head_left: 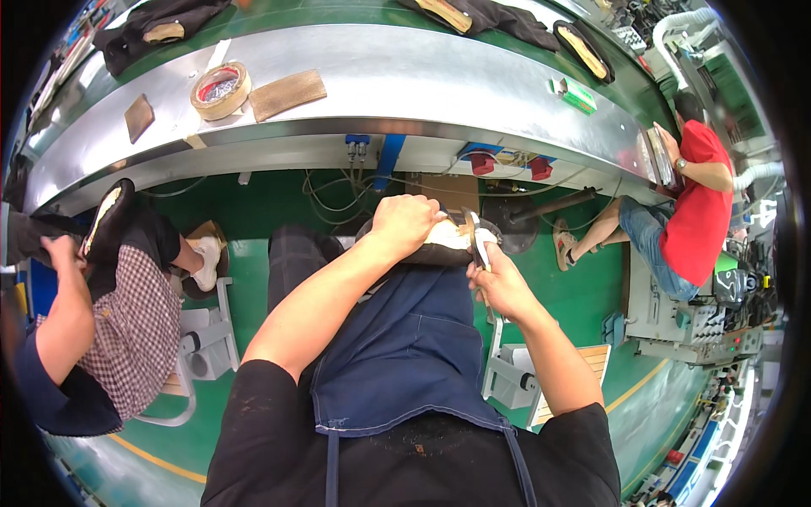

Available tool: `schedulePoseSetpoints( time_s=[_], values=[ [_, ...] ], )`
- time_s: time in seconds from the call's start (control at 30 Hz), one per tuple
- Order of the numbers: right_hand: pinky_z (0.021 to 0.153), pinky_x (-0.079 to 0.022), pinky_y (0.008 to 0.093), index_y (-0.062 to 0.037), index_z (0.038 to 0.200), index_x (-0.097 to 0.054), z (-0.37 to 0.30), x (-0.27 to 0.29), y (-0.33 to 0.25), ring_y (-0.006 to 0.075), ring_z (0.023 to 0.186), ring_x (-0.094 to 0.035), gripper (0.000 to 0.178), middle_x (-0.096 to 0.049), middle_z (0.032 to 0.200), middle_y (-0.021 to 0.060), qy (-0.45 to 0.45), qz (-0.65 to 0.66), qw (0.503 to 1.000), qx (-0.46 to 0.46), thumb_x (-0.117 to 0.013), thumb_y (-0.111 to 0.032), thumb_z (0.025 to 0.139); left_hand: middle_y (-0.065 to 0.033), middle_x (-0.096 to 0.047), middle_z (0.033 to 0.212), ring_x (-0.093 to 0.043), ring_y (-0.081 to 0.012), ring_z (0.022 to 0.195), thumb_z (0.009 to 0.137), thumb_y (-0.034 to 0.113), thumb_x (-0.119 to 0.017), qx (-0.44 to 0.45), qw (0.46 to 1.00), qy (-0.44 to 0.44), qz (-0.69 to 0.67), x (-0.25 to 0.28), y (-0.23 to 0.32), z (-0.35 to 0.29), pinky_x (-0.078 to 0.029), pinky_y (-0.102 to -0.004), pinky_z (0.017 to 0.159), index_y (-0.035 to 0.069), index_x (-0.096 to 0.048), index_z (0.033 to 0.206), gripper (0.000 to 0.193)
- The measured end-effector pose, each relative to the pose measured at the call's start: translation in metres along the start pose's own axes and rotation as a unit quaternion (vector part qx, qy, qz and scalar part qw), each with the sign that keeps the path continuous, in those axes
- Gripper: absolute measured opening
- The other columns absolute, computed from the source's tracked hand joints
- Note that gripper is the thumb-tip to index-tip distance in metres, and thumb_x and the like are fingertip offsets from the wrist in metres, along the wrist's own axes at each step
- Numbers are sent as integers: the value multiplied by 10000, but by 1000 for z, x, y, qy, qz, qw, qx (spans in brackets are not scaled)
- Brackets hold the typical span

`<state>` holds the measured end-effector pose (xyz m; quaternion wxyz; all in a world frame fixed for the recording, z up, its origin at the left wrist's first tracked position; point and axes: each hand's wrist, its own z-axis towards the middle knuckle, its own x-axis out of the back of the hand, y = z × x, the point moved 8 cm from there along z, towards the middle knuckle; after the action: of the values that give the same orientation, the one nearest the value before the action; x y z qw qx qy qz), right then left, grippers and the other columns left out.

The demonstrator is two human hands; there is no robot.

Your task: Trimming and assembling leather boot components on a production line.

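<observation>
Head view: long silver metal desk (439, 93) carries tan tape roll (221, 110) and brown rectangular slab (288, 95); green floor (250, 296) below. Black, pale-soled shoe (441, 253) on the lap, left hand (405, 225) clasped over it, right hand (504, 283) gripping silver metal pincer-like tool (470, 221) at its right end. Red-shirted co-worker (699, 203) at right.

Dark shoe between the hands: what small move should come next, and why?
Probably a small squeeze of the right hand on the metal hand tool, with the left hand bracing the dark shoe. The tool's head sits near the right end of the pale surface, and the left hand holds the other end; whether the jaws already bite is unclear.
</observation>
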<state>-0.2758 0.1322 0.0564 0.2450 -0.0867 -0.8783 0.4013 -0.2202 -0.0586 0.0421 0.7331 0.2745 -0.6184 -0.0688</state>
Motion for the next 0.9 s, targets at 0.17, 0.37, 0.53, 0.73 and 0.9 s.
schedulePoseSetpoints(
  time_s=[0.17, 0.37, 0.53, 0.73, 0.9],
  values=[
    [947, -589, 368, -20, 1467, -503, -14, -15, -29, 218, 1201, -647, 530, -646, 1310, 122, -119, 173, 977, -42, -515, 47, 941, -125, -773, 948, -744, -355, 904, 1014, 391, -617, 20, 999, -1, -44, 6, -6, -9, -576, -494, 779, 116, -780, 1017, 319],
    [1096, -542, 477, 45, 1532, -454, -5, -15, -41, 353, 1323, -639, 669, -635, 1396, 233, -194, 288, 931, -113, -487, 134, 871, -216, -718, 1260, -692, -386, 1159, 863, 352, -778, 29, 984, -128, -120, 7, -3, -28, -544, -475, 983, 38, -624, 1380, 625],
    [1052, -591, 425, 50, 1471, -499, -9, -17, -49, 331, 1229, -692, 551, -652, 1341, 222, -181, 232, 947, -130, -482, 146, 928, -196, -695, 1255, -673, -370, 1186, 706, 270, -915, 11, 994, -83, -76, 14, 3, -42, -525, -460, 1020, 31, -535, 1457, 875],
    [943, -631, 405, 22, 1430, -521, -4, -16, -47, 301, 1092, -732, 473, -671, 1205, 170, -169, 226, 945, -162, -502, 91, 962, -172, -659, 1312, -631, -338, 1242, 693, 268, -943, 3, 996, -83, -37, 9, 10, -47, -476, -472, 1051, 31, -496, 1502, 954],
    [625, -625, 380, -27, 1209, -529, -2, -21, -34, 179, 737, -668, 150, -640, 953, 83, -122, -51, 986, -99, -494, -69, 1069, -149, -654, 1309, -619, -327, 1247, 691, 259, -951, 3, 999, -47, -17, 4, 12, -49, -458, -455, 1062, 41, -508, 1492, 941]
  ],
)
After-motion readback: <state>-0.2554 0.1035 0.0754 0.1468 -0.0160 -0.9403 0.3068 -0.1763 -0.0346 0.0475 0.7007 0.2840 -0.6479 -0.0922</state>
